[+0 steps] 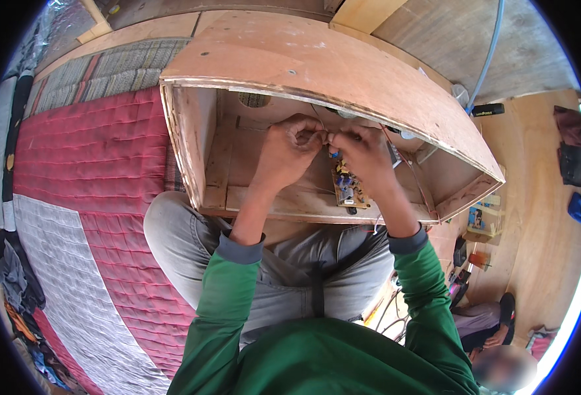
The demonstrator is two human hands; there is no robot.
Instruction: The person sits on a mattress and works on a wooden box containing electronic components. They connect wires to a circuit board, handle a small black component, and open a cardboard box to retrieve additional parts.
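Both my hands are inside an open-fronted wooden box (pixel 317 52) resting across my lap. My left hand (pixel 287 151) has its thumb and forefinger closed in a pinch. A thin dark wire (pixel 318 115) runs up from those fingertips. Opposite, the fingertips of my right hand (pixel 368 158) pinch together and almost meet the left ones; what they hold is too small to make out. Just under the right hand lies a circuit board (pixel 353 196) with blue, yellow and black components. A reddish wire (pixel 401 157) passes to the right of the hand.
A red and silver quilted mat (pixel 93 145) spreads to the left. A blue cable (pixel 489 56) hangs at the upper right, near a black cylinder (pixel 488 110). Small tools and an open box of parts (pixel 483 220) lie at the right. Another person (pixel 485 322) sits at the lower right.
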